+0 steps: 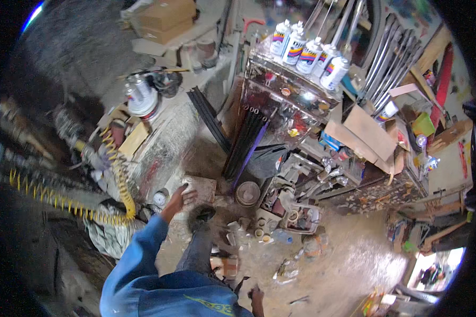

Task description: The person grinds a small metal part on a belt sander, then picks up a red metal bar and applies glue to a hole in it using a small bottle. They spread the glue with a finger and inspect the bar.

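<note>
My left hand [179,202] is stretched out from a blue sleeve with its fingers apart, and nothing shows in it. It is over or beside a flat brownish board [203,188] on the floor; whether it touches the board I cannot tell. Close to the wrist is a small round container with a pale top [159,198]. My right hand [257,296] hangs low beside my body, small and dark, and its fingers are too unclear to read. A dark shoe [204,213] is just right of my left hand.
White spray cans [308,56] with coloured stripes stand on a paint-stained cabinet [272,79]. Dark long profiles [244,142] lean in the middle. A yellow coiled hose [122,185] runs at the left. Cups [261,232], a parts-filled crate [304,217] and a crumpled clear wrapper [287,270] litter the floor.
</note>
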The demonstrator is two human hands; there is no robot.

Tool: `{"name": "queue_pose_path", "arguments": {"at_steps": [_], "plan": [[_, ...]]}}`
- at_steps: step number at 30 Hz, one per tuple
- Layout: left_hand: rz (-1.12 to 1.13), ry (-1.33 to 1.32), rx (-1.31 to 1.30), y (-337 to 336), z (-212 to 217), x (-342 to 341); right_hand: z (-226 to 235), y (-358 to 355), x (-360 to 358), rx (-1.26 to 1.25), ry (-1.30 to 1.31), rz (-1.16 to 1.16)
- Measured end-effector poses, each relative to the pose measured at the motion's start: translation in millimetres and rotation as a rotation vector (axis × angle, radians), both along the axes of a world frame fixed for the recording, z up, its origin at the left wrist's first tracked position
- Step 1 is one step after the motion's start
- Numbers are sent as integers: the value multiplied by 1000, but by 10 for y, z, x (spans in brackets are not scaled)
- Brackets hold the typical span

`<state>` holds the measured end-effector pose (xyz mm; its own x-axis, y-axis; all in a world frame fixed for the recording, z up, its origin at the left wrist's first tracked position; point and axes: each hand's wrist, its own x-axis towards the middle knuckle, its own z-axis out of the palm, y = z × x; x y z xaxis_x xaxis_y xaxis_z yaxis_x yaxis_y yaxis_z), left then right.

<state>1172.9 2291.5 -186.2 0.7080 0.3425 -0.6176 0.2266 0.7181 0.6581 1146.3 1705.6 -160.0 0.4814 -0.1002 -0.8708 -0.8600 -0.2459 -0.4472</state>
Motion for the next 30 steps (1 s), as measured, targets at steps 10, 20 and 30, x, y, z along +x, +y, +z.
{"name": "queue_pose_path", "arguments": {"at_steps": [10, 20, 30], "plan": [[-443, 199, 1036, 1817, -279, 3791, 360, 1100, 827, -372, 221, -116], [-716, -210, 1003, 2208, -1406, 5052, 631, 1258, 1171, -475, 227, -147], [-799, -62, 1608, 2721, -1293, 5503, 857, 1355, -177, -424, 236, -374]]}}
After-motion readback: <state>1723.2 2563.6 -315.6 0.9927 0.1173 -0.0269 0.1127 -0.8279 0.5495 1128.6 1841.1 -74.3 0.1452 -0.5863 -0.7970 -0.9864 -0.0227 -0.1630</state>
